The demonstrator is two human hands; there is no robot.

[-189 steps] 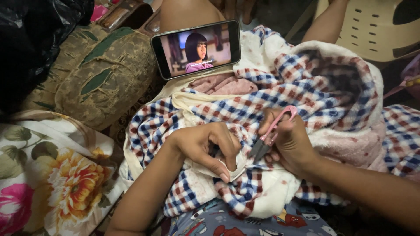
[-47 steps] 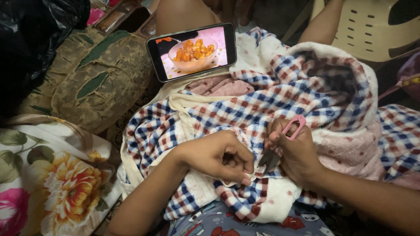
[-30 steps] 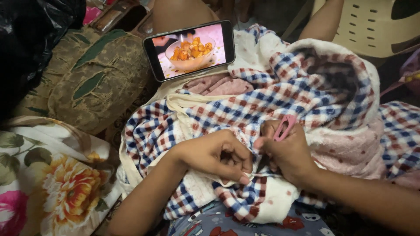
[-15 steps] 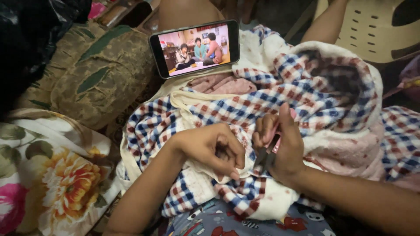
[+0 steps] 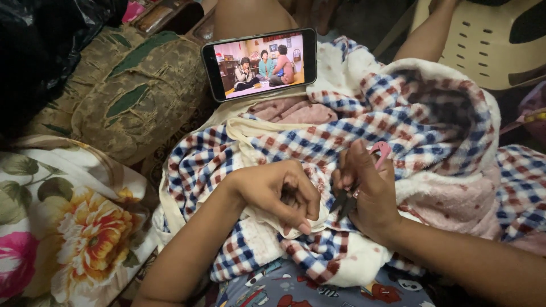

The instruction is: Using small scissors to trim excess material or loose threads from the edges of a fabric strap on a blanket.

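The left hand is pinching the soft, limp checked fleece garment at its seam; the right hand is gripping pink-handled thread snips.

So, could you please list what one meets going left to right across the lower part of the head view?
Floral cushion → left hand → thread snips in the right hand → checked fleece garment.

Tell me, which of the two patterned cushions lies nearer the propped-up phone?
The olive-brown leaf-patterned cushion, lying right beside the phone. The white cushion with big orange and pink flowers lies farther off, in the near-left corner.
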